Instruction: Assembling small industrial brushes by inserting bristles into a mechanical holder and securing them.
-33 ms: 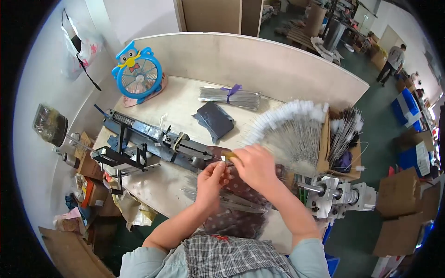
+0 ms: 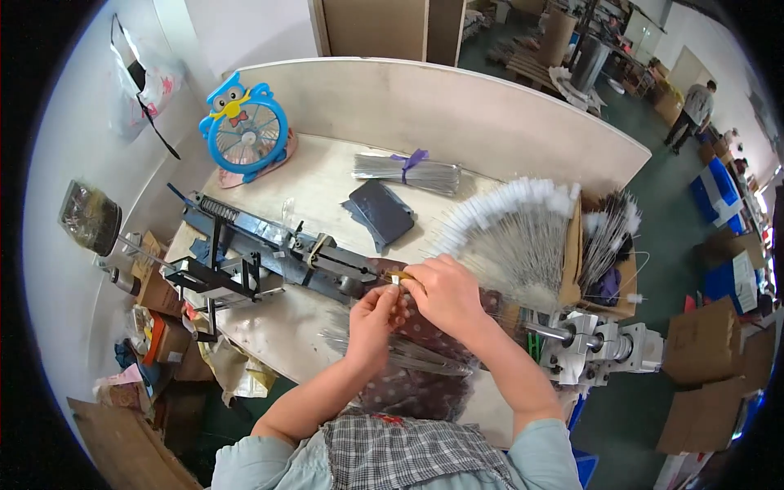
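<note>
Near the middle of the pale, flat bench point(image 2: 322, 178), your two hands meet, close together. Your left hand point(image 2: 372, 327) pinches a small, narrow white piece point(image 2: 396, 280) between thumb and fingers; your right hand point(image 2: 447, 297) curls its fingers round a small yellow-brown piece point(image 2: 404, 275), whose end sits at the white one. Whether these two touch, you cannot tell from above.

Read from your hands, a long, dark metal fixture point(image 2: 282, 247) with a spring stretches toward ten o'clock. Beyond it, between ten and eleven, stands a blue, owl-shaped fan point(image 2: 247, 139). Near twelve lie a dark, flat, rectangular pad point(image 2: 382, 212) and, farther off, a bundle of thin grey wires point(image 2: 429, 174) tied with purple ribbon. White-tipped thin metal brushes point(image 2: 518, 233) fan out at two, beside a brown cardboard box point(image 2: 570, 249). Silver metal clamp blocks point(image 2: 581, 347) stand toward four. At six, brown polka-dotted sheeting point(image 2: 412, 394) lies beneath your forearms.
</note>
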### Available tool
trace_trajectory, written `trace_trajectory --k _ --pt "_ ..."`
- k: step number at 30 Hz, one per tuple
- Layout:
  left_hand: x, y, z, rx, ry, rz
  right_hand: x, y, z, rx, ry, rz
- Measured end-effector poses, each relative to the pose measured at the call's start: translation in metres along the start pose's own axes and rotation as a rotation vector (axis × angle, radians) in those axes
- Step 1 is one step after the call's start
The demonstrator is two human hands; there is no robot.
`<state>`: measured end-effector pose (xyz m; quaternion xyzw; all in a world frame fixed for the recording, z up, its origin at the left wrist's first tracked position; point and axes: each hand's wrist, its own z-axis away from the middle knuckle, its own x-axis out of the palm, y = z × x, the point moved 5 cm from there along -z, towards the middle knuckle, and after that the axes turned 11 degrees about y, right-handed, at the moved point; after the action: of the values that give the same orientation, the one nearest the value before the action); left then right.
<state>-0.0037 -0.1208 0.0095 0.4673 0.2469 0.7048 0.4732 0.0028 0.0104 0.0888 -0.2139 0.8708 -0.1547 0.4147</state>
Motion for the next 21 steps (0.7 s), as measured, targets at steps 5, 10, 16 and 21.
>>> trace_trajectory --k 5,10,16,21 --pt "-0.006 -0.004 0.001 -0.019 -0.047 -0.052 0.003 0.007 0.001 0.165 -0.217 -0.115" --pt "-0.003 -0.001 -0.001 -0.081 -0.188 -0.135 0.012 0.01 0.004 0.323 -0.28 -0.169" --pt "0.0 -0.005 0.0 -0.131 -0.056 0.218 0.005 -0.034 0.011 0.014 0.043 0.133" --pt "0.002 -0.002 -0.001 -0.112 -0.151 0.223 0.011 -0.033 0.012 -0.044 0.124 0.208"
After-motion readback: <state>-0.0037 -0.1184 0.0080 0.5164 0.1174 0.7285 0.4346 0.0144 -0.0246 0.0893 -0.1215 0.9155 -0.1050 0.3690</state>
